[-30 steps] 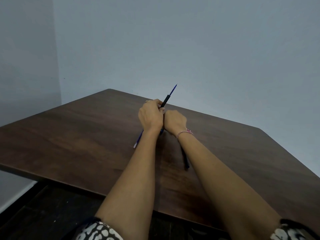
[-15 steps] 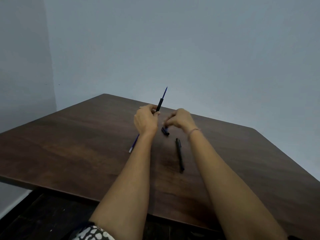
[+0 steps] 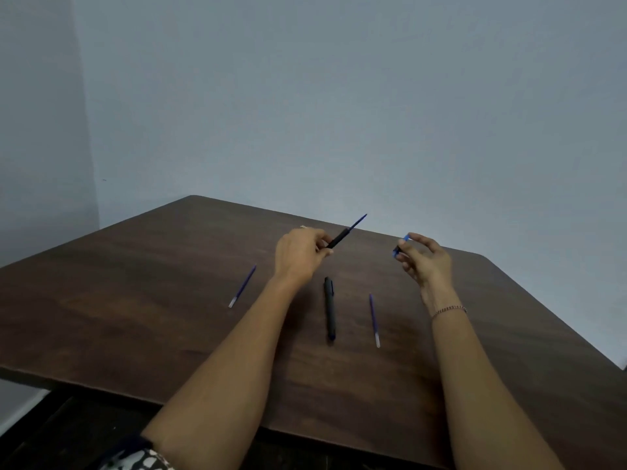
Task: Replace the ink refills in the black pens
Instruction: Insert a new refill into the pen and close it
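Note:
My left hand [image 3: 300, 254] grips a black pen barrel [image 3: 339, 238] with a blue refill [image 3: 358, 221] sticking out of its far end, raised above the table. My right hand [image 3: 424, 259] pinches a small dark pen piece with a blue end [image 3: 400, 246] between thumb and fingers, well to the right of the barrel. A second black pen [image 3: 329, 308] lies whole on the table between my forearms. Two loose blue refills lie flat: one [image 3: 243, 285] left of my left wrist, one [image 3: 374, 319] just right of the lying pen.
The dark brown wooden table [image 3: 135, 300] stands in a corner of plain grey walls. Its near edge runs under my forearms, and dark floor shows below it at the lower left.
My hands have moved apart. The right hand lifted the small pen piece up and to the right, away from the barrel. The view shifted, so the second loose refill now shows.

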A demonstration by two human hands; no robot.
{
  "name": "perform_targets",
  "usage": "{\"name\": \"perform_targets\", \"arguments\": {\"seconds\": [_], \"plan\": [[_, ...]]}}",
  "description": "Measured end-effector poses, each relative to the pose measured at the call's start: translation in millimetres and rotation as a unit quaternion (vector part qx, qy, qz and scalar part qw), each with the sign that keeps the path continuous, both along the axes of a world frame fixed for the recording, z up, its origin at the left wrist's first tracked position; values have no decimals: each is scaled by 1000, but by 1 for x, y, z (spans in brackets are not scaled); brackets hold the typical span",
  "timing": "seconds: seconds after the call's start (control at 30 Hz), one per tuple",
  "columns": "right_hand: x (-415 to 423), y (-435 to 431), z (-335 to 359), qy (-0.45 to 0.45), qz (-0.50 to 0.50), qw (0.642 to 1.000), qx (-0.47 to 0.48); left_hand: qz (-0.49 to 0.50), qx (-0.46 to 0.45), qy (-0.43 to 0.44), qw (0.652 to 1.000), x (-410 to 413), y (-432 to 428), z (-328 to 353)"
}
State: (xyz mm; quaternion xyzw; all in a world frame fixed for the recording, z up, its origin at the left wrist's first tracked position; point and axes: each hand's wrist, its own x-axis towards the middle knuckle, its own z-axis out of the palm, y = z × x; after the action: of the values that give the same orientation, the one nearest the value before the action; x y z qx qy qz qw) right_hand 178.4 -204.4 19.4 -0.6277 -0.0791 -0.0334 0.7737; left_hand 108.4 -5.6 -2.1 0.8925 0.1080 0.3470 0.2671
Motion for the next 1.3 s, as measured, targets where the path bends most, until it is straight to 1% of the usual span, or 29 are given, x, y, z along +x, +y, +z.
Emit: {"name": "perform_targets", "arguments": {"seconds": [0.2,0.4,0.97,1.3], "plan": [[-6,7,5,-57,6,995,87,-22,53,25,998,1,-10,-2],[-5,13,8,-93,-6,988,123,-38,84,40,995,0,-16,0],[-2,14,7,-117,-44,985,115,-37,103,37,993,-1,-18,2],[-4,18,4,-134,-6,989,58,-37,109,38,993,0,-18,3]]}}
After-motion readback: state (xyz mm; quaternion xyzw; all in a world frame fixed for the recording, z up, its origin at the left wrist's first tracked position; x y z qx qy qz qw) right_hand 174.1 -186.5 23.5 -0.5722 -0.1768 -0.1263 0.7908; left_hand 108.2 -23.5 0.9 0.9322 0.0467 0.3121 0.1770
